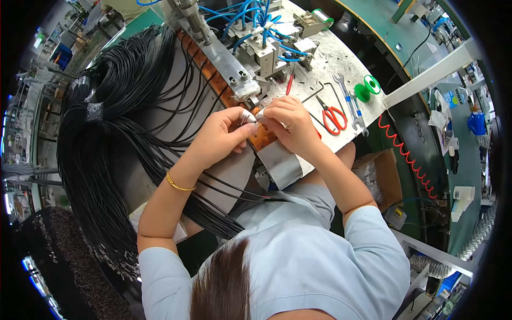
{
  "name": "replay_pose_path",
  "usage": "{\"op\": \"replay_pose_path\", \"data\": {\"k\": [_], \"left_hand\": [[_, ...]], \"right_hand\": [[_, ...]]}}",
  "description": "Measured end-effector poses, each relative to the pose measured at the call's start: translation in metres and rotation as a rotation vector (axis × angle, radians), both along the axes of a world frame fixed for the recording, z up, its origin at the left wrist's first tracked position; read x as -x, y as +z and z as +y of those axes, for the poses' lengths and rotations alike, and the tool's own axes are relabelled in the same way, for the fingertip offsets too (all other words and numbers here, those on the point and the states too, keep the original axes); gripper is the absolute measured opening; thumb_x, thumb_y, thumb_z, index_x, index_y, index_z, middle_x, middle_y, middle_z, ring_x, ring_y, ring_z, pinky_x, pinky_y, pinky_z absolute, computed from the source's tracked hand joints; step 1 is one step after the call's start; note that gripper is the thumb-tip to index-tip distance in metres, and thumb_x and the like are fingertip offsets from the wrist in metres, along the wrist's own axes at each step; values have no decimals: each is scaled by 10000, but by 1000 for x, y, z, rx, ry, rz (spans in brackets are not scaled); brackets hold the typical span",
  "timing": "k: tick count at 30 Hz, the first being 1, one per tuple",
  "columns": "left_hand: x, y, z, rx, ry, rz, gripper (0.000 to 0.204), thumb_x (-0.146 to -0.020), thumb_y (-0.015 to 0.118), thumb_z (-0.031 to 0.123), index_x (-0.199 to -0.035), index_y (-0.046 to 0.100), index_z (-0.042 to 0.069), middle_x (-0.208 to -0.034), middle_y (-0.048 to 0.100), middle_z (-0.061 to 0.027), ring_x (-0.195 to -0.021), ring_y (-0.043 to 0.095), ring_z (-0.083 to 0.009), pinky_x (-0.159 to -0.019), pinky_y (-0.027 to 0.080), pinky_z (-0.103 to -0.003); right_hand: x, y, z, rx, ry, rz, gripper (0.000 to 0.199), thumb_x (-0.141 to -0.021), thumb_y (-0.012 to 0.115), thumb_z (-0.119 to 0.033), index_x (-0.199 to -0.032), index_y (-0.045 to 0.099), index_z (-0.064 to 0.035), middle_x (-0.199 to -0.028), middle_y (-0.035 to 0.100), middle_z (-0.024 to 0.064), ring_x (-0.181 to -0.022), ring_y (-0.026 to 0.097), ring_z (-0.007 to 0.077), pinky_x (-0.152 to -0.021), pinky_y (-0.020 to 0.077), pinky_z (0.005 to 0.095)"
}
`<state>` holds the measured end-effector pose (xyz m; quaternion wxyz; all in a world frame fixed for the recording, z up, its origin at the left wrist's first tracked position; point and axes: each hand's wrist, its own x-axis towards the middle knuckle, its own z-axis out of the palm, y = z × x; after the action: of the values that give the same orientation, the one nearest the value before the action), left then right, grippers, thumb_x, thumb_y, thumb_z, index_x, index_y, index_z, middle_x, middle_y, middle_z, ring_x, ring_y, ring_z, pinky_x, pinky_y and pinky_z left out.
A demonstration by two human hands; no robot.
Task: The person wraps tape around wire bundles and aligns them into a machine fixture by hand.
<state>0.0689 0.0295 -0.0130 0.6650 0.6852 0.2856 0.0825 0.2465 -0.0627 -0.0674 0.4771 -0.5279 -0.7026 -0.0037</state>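
My left hand [226,136] and my right hand [288,121] meet over the orange-brown rail [262,140] at the front of a bench machine [266,56]. White wraps cover fingertips on both hands. Thumb and forefinger are pinched on each side, and whatever sits between them is too small and hidden to name. To the left, a thick bundle of thin black cables [120,69] drapes over the table, with several strands fanning toward the rail. Below my left forearm, a few cable ends [234,191] point right.
Right of my hands lie red-handled scissors [335,120], wrenches [351,101], hex keys [337,96] and a green spool [368,88]. Blue air tubes [250,13] top the machine. A red coiled hose [406,154] hangs beside a cardboard box [389,178] at the right.
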Motion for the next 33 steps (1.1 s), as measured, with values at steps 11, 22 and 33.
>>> {"op": "replay_pose_path", "data": {"k": [11, 22, 33], "left_hand": [[-1, 0, -4, -49, 92, -31, 145, -879, 661, 121, -894, 543, 37, -716, 538, 26, -497, 449, 4, -418, 378, -159], [1, 1, 1, -108, -3, -1, 140, -885, 658, 135, -909, 579, 21, -743, 545, 27, -500, 444, -12, -457, 381, -177], [7, -12, 12, -382, -57, 121, 169, -873, 632, 136, -879, 597, -30, -703, 581, -9, -605, 507, -61, -562, 418, -234]], "right_hand": [[10, 6, -10, 309, 16, 432, 106, -892, 613, -90, -886, 575, 8, -820, 567, 75, -778, 543, 185, -726, 429, 294], [11, 0, -4, 250, 6, 461, 150, -911, 585, -154, -877, 559, -10, -793, 563, 122, -763, 538, 261, -664, 429, 344], [-5, -7, -7, 530, -6, 508, 198, -980, 507, -205, -946, 514, -10, -758, 500, 57, -713, 475, 149, -672, 412, 282]]}}
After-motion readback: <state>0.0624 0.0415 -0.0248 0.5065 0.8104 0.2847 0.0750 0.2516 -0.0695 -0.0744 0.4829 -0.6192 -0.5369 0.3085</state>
